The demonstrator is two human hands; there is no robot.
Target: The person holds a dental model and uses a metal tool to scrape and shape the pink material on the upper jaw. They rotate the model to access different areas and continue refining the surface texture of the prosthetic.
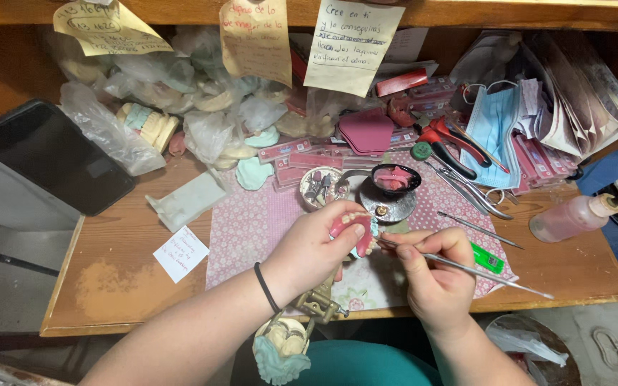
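A: Hands first. Left hand (316, 246), black band at the wrist, is gripping a pink wax denture base with a row of pale teeth (352, 227), fingers curled around it, thumb pressing near the teeth. It is being held just above the front middle of the wooden tabletop (123, 264).

B: And the right hand (434, 275)?

A: It is pinching a thin metal carving instrument (466, 268) the way one holds a pen. Tip is meeting the denture base at its right edge; the long handle is trailing off to the right, over the tabletop's front edge.

B: What is lying under the hands?

A: Pink patterned cloth mat (241, 229). Brass-coloured metal articulator (320, 300) is hanging below the left hand at the tabletop's edge, and a pale plaster cast on a green base (280, 350) is sitting lower, off the tabletop.

B: Behind the denture?

A: Small dark round bowl holding pink wax (393, 179) is standing on a metal stand, just beside a round tin of small burs (320, 187). Green lighter (488, 257) is lying just right of the right hand.

B: Further out?

A: Black smartphone (51, 154) is resting far left. Red-handled pliers (452, 146) and a blue face mask (495, 132) are lying at the right rear, a clear squeeze bottle with pinkish liquid (574, 216) on its side at the right. Plaster casts in plastic bags (180, 100) are crowding the back, yellow handwritten notes (348, 43) hanging above them.
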